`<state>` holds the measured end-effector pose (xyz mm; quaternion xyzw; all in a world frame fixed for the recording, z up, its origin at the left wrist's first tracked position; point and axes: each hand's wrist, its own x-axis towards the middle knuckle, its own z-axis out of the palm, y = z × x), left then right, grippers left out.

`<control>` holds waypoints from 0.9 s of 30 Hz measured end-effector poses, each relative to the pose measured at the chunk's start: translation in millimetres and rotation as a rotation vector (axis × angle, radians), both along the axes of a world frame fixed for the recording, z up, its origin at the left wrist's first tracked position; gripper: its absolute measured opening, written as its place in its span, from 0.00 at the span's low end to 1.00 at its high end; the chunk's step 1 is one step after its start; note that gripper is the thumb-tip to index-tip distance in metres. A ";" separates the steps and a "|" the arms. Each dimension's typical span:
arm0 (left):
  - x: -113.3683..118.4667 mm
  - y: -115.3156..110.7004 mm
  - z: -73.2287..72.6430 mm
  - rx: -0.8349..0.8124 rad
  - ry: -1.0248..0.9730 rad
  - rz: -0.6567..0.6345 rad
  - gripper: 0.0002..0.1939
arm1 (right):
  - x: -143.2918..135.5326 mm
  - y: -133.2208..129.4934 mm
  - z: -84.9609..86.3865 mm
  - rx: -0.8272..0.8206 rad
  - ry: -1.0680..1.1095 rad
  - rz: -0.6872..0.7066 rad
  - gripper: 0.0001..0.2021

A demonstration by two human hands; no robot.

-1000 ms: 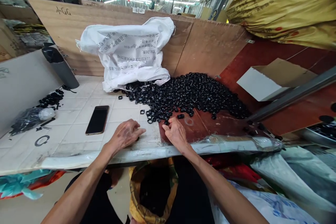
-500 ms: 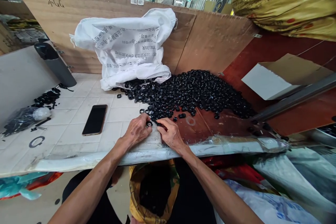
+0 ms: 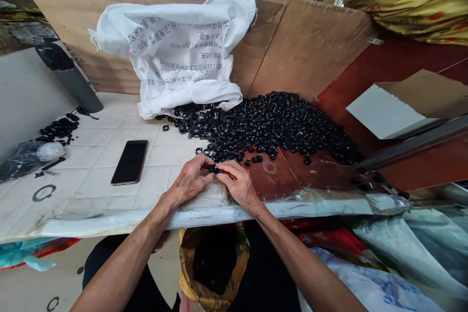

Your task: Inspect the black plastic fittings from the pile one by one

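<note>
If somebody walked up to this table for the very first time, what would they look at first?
Probably the big heap of little black pieces, spread across the middle of the table, with a crumpled white sack at its back left. Next, perhaps the left hand and right hand, close together at its front edge, with a small black piece at their fingertips.

We're in a workshop or factory, by the look of it: strip lights glow beyond a rough plywood partition (image 3: 307, 48), a mound of small black parts (image 3: 278, 124) spreads over a tape-edged counter (image 3: 98, 151), and there's a printed white sack (image 3: 179, 53) behind, an open bag (image 3: 186, 273) below, more sacking (image 3: 409, 0) up right.
</note>
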<state>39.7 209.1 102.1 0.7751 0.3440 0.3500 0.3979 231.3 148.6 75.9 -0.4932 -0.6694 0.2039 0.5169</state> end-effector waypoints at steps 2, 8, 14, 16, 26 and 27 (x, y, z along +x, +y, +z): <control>-0.1 0.2 -2.6 0.011 -0.041 -0.028 0.11 | 0.2 -0.3 0.3 -0.013 0.032 -0.009 0.13; -1.0 -0.1 -5.6 0.002 -0.080 -0.102 0.12 | 0.4 -1.7 1.1 -0.048 0.079 -0.038 0.06; 1.0 -3.1 -2.1 -0.010 -0.088 -0.085 0.10 | 0.1 -2.8 2.2 -0.088 0.121 -0.074 0.09; 1.2 -3.3 -1.7 0.039 -0.090 -0.086 0.09 | -0.3 -3.1 1.5 -0.123 0.155 -0.067 0.09; 2.9 -1.9 -4.7 0.046 -0.130 -0.090 0.08 | 1.6 -5.7 8.9 0.040 0.067 -0.055 0.07; 3.1 -2.0 -4.7 0.045 -0.130 -0.089 0.08 | 1.8 -5.8 8.3 0.041 0.073 -0.055 0.07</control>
